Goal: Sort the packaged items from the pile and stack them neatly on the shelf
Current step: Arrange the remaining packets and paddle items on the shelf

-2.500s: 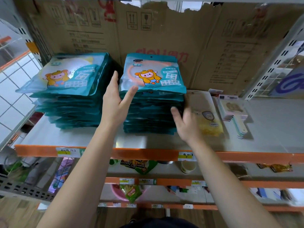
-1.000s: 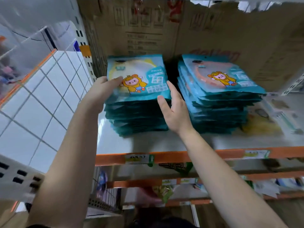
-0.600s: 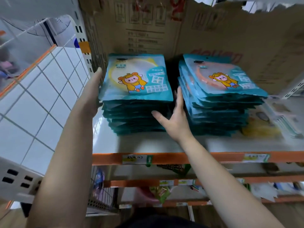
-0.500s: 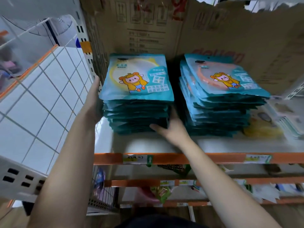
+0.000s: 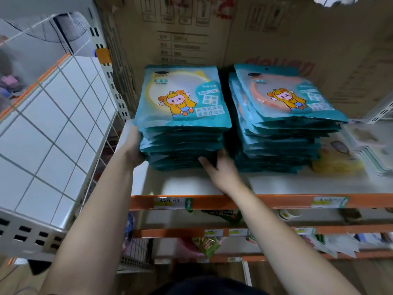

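The top pack (image 5: 182, 96) of the left stack bears the word "MIRROR" under a small teal tag at its 11 o'clock corner, and white panels at 3 to 5 o'clock with Chinese lines, among them "便携" and "高清". The right stack's top pack (image 5: 285, 96) has like panels, too blurred to read. The cardboard (image 5: 276, 39) behind shows red letters "deli", upside down, above the right stack. Shelf-edge tags (image 5: 172, 202) carry unreadable handwriting.
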`<act>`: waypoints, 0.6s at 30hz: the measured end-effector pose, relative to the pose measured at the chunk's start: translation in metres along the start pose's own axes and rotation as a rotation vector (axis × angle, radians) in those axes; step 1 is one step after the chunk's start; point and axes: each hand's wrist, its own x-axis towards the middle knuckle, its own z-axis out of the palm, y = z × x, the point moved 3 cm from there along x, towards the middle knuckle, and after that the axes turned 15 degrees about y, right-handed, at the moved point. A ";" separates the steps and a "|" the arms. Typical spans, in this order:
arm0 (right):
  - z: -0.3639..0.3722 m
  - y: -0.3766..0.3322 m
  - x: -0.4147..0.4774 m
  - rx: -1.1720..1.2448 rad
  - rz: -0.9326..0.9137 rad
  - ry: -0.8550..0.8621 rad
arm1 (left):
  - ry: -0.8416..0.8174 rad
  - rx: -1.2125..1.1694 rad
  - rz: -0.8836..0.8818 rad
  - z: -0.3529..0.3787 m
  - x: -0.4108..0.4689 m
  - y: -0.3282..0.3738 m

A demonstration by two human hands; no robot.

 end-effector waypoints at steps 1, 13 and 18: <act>0.000 0.000 0.002 -0.037 -0.006 0.008 | 0.001 0.020 0.018 -0.002 0.009 -0.003; -0.012 0.003 0.003 -0.121 -0.099 0.011 | -0.049 0.031 0.157 -0.001 -0.012 0.002; -0.031 0.006 -0.011 -0.081 -0.161 -0.002 | 0.115 0.042 0.176 -0.007 -0.042 -0.017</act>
